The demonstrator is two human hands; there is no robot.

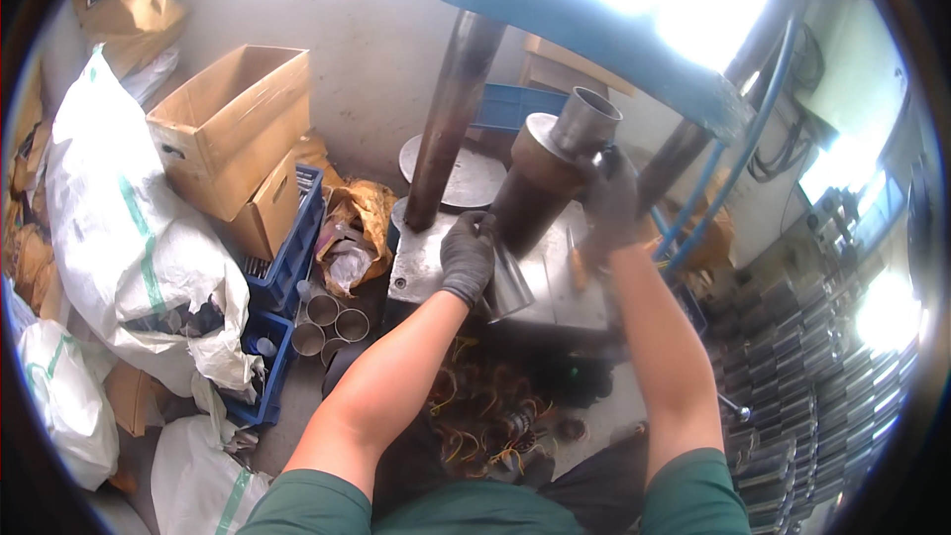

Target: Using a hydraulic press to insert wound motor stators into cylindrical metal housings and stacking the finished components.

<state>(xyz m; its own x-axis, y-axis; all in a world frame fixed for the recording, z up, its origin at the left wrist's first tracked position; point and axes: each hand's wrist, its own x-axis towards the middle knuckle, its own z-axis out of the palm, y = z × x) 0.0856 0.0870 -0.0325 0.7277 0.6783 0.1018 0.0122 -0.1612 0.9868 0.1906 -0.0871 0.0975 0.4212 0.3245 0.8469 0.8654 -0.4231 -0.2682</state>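
Observation:
A dark stepped metal cylinder [525,193] stands on the steel bed [421,263] of a press, with a metal tube [589,119] upright in its top. My left hand [468,258], in a grey glove, is beside the cylinder's lower left. Its fingers are curled around the upper end of a shiny metal piece [512,287], which slants toward me over the bed. At the tube's right side is my gloved right hand [609,203], smeared by motion. Whether its fingers grip the tube cannot be made out.
The press's blue crossbeam [594,30] spans above, between a left post [451,119] and a right post. Several loose tubes [322,309] stand on the floor at left, near blue crates [282,277], cardboard boxes [233,129] and white sacks [129,228]. Stacked metal tubes [822,386] fill the right.

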